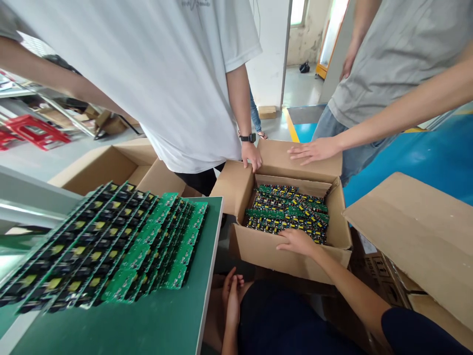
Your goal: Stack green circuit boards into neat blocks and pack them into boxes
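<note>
My right hand [297, 241] lies over the near edge of an open cardboard box [338, 217], its fingers stretched out to the left beside the boards. Inside the box are layers of circuit boards [284, 214], green with many small yellow and black parts. I cannot tell whether my fingertips touch them. Low beside my lap, my left hand [232, 296] hangs with fingers extended and nothing visible in it. On the green table [162, 325] to the left stand stacked green circuit board panels [148, 246], overlapping and tilted.
One co-worker's hand [252, 155] with a black watch rests on the box's left flap. Another person's hand [314, 149] presses the far flap. A second open carton [92, 170] stands behind the table; more cartons [417, 241] are at right. Red stools [37, 130] sit far left.
</note>
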Available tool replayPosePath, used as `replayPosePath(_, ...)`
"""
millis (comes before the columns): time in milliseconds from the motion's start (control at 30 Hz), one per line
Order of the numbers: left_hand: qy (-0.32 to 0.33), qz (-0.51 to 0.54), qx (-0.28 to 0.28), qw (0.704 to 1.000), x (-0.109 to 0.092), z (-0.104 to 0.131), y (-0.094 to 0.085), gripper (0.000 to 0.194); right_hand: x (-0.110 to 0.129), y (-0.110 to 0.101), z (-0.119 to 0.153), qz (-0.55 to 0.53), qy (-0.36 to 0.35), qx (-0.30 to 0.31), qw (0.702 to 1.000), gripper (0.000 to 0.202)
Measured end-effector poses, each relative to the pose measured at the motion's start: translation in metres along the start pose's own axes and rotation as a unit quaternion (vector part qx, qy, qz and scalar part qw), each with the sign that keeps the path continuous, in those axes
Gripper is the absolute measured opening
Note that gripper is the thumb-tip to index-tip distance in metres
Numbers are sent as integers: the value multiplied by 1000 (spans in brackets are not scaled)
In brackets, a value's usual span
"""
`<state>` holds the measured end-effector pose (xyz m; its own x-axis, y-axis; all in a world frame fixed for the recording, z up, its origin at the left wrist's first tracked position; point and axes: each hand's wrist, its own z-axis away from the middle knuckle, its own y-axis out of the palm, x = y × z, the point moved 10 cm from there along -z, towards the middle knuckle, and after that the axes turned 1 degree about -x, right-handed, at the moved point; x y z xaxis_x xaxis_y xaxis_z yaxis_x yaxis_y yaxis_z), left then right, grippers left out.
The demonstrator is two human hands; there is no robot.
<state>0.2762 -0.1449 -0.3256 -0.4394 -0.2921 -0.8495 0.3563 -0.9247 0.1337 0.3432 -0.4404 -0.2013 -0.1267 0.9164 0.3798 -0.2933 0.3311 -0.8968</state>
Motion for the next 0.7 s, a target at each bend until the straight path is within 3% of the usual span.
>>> replayPosePath(700,-3,15,-1,1000,2,-1,-1,62,2,-1,0,42,6,9,999,52)
